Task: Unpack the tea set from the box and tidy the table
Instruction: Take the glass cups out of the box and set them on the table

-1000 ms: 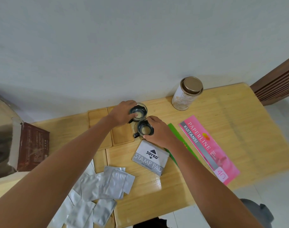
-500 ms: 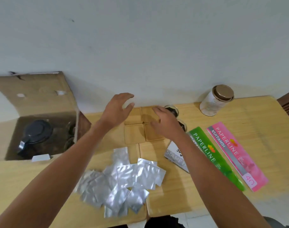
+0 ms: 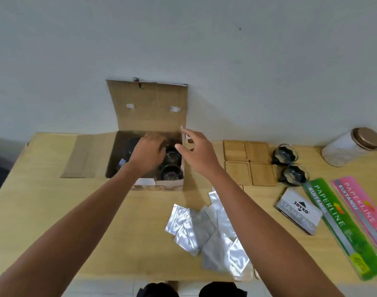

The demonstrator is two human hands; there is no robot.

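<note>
Wooden table (image 3: 54, 211), open box (image 3: 149, 116), coasters (image 3: 249, 163), cups (image 3: 290, 166), foil packets (image 3: 206, 230)

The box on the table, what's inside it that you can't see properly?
Head view only:
- Left hand: its fingertips dip into the cardboard box, so whether it grips anything is hidden.
- A dark item under that hand: covered by the hand and in shadow, unidentifiable.
- Two dark cups in the box: their lower parts sit behind the box's front wall.
- Box bottom: too dark.

Soft even daylight, slight blur, wide-angle warp
</note>
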